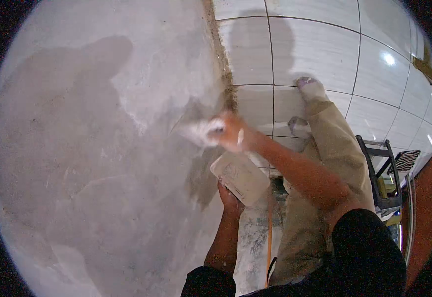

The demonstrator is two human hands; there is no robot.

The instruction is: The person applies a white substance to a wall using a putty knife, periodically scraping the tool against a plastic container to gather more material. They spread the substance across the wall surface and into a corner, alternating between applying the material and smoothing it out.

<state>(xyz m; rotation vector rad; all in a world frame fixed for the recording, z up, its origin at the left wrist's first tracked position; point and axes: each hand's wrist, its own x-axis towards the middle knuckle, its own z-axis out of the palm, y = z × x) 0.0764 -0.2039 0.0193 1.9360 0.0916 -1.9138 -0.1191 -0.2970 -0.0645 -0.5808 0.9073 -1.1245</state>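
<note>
My right hand is closed on a blurred trowel whose blade lies against the grey plastered wall. Below it, my left hand holds up a white rectangular board from underneath, close to the wall. Both arms reach in from the bottom right in dark sleeves. The plaster looks wet and darker around the trowel, with a lighter patch above it. My legs in beige trousers stretch down to the floor, and my feet rest on the tiles.
Glossy white floor tiles run along the wall's base, with a rough mortar edge where they meet. A dark metal stand with a striped cloth is at the right. An orange strip hangs by my legs.
</note>
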